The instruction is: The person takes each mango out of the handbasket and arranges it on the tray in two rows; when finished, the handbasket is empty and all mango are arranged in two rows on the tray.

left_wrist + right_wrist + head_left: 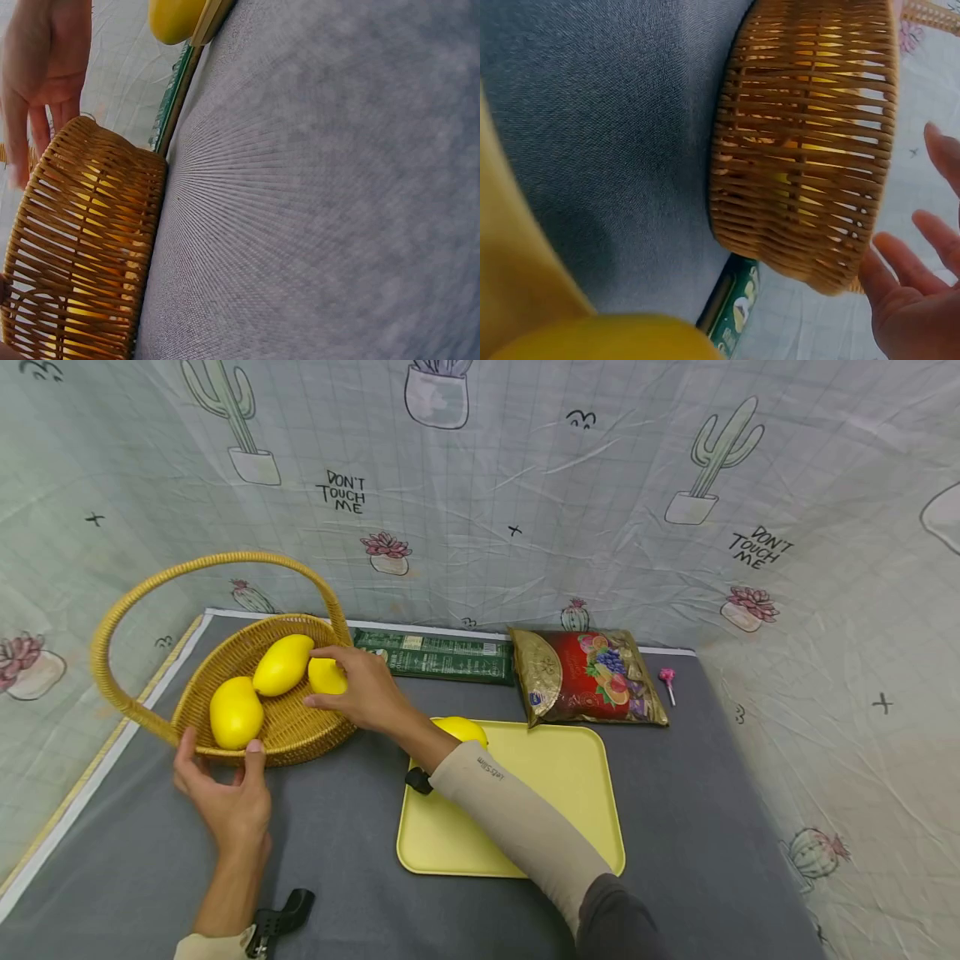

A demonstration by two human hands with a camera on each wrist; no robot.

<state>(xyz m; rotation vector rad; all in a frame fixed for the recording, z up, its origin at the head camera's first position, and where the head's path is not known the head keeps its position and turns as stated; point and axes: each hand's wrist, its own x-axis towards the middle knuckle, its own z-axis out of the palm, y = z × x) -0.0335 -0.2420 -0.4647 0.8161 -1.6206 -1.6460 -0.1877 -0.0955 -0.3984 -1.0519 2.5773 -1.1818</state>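
Note:
A wicker basket (300, 722) with a tall handle stands at the left, and my left hand (228, 797) holds its near rim. Inside lie yellow mangoes: one at the front left (236, 713), one behind it (283, 665), and a third mango (326, 677) at the right. Over that third one reaches my right hand (367, 689), thumb and fingers spread either side of it. The right wrist view shows the fingers (904, 262) apart by the basket's rim, gripping nothing visible. Another mango (459, 728), partly hidden by the right forearm, sits on the yellow tray (570, 785).
Behind the tray lies a flat dark green packet (442, 656). To its right is a gold and red candy bag (592, 677), with a pink lollipop (667, 678) beside it. A printed cloth (510, 468) hangs at the back of the grey tabletop (337, 835).

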